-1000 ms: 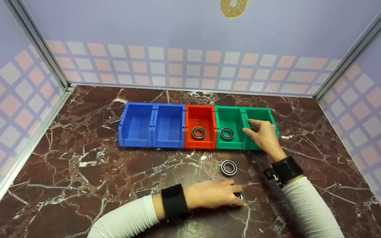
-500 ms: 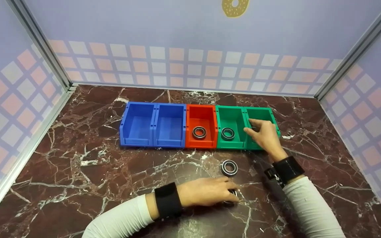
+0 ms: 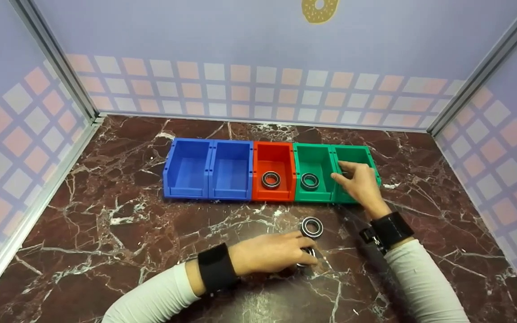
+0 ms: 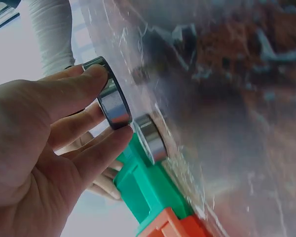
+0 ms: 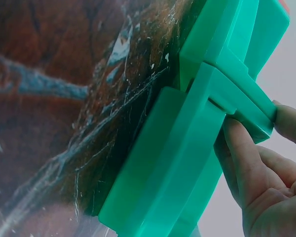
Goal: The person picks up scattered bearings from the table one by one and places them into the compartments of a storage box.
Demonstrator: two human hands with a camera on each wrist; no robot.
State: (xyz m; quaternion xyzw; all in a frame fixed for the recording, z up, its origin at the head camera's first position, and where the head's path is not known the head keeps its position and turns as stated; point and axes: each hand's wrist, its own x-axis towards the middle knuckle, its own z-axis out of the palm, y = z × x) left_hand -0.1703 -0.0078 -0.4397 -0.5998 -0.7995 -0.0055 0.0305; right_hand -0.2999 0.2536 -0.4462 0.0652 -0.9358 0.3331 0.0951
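Note:
My left hand pinches a metal ball bearing between thumb and fingertips, low over the table. In the left wrist view the bearing stands tilted on edge. Just beyond those fingers a second bearing lies on the table. My right hand reaches over the rightmost green bin. In the right wrist view its thumb and fingers pinch the green bin wall where the two green bins meet. One bearing lies in the left green bin, and another bearing in the red bin.
Two blue bins join the left end of the row. The bins stand on a dark red marbled table, their low fronts toward me. Panel walls enclose the table at the back and both sides.
My left hand has moved left and slightly away from me, carrying the bearing with it. The right hand stays at the green bins. The other bearings have not moved.

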